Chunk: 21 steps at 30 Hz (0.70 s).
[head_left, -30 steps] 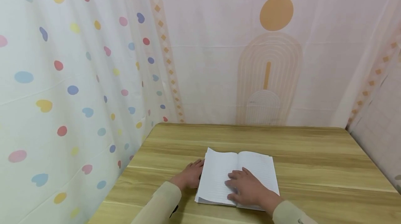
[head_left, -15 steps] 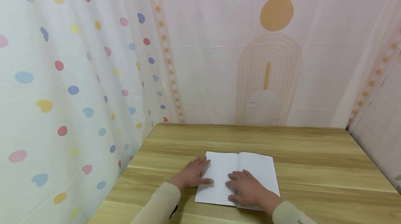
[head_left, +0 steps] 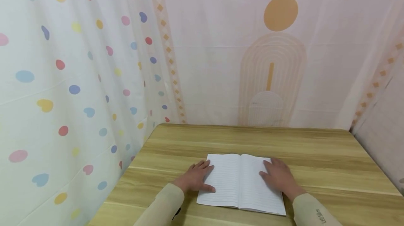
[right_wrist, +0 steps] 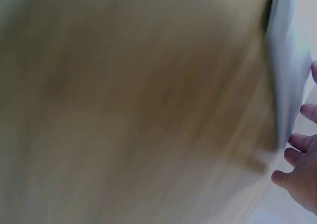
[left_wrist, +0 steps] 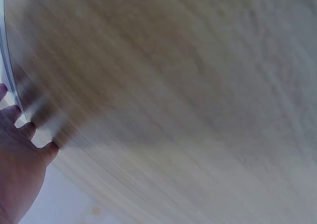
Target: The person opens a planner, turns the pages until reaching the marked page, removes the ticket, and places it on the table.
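Note:
A notebook [head_left: 233, 187] with white ruled pages lies open on the wooden table, its spine running down the middle. My left hand [head_left: 196, 177] rests across its left edge, fingers spread, with the thumb over the left page. In the left wrist view, the fingertips of the left hand [left_wrist: 25, 149] reach down at the notebook's edge [left_wrist: 9, 60] and the tabletop. My right hand [head_left: 279, 177] lies over the right edge of the right page, thumb and fingers apart. The right wrist view has the right hand [right_wrist: 299, 169] beside the page edges [right_wrist: 287, 75], fingers extended.
The wooden table [head_left: 331, 170] extends beyond the notebook on both sides and to the back. A dotted curtain [head_left: 79, 113] hangs along the left, and a patterned curtain [head_left: 208, 78] hangs behind the table's far edge.
My left hand has come from under the left page's edge onto the page, and its raised corner now lies flat. My right hand has moved right, from the middle to the right edge.

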### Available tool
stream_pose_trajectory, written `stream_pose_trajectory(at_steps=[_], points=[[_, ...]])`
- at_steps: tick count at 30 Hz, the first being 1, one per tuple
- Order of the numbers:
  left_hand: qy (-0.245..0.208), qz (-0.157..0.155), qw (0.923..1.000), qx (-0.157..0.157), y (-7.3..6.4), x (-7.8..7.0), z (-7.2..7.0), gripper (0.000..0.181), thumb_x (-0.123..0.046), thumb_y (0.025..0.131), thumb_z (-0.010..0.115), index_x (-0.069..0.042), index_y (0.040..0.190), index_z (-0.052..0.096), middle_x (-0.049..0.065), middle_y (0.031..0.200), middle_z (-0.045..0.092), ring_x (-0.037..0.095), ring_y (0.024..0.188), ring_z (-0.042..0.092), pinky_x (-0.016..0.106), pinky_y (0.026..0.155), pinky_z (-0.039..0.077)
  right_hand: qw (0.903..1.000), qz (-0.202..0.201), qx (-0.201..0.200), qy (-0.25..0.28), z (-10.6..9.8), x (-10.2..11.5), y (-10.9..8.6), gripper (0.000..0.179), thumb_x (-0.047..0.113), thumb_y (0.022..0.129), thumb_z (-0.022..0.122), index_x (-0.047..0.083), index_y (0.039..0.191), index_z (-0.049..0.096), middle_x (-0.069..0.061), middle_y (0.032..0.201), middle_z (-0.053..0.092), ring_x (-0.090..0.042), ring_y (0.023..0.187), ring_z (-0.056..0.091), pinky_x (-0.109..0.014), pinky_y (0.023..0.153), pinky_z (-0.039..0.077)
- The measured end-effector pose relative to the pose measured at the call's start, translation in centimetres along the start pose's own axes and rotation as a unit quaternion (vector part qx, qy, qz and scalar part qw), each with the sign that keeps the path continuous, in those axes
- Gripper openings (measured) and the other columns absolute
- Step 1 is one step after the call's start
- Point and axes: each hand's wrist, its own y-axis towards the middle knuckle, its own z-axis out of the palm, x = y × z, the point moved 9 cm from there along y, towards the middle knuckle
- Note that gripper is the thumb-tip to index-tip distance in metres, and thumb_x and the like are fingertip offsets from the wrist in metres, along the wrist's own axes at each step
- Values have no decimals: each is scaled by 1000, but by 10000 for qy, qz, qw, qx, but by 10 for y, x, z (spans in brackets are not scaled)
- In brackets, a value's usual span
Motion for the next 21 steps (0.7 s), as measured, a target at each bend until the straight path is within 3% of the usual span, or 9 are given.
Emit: stream_pose_trajectory(at_steps=[4, 9, 21], points=[[-5, 12, 10000, 30, 0, 0, 0, 95, -64, 81, 71, -12, 153, 39, 11, 161, 27, 33, 148, 20, 57, 115, 21, 9986, 468, 251, -15, 0, -30, -1, 72, 44, 98, 57, -7, 146, 41, -41, 148, 27, -59, 136, 23, -71, 107, 19], [-35, -9, 10000, 31, 1, 1, 1, 95, -64, 80, 71, -12, 153, 39, 11, 162, 26, 33, 149, 20, 57, 115, 21, 9981, 535, 288, 61, -3, -36, -3, 85, 51, 96, 57, -11, 149, 32, -43, 149, 22, -61, 136, 20, -71, 108, 18], [-118, -88, 9998, 94, 0, 1, 2, 95, -63, 81, 71, -14, 154, 38, 10, 162, 25, 32, 149, 18, 57, 116, 19, 9994, 331, 53, -78, -7, -28, -3, 60, 41, 97, 59, -1, 139, 54, -42, 144, 33, -59, 134, 28, -72, 105, 24]])
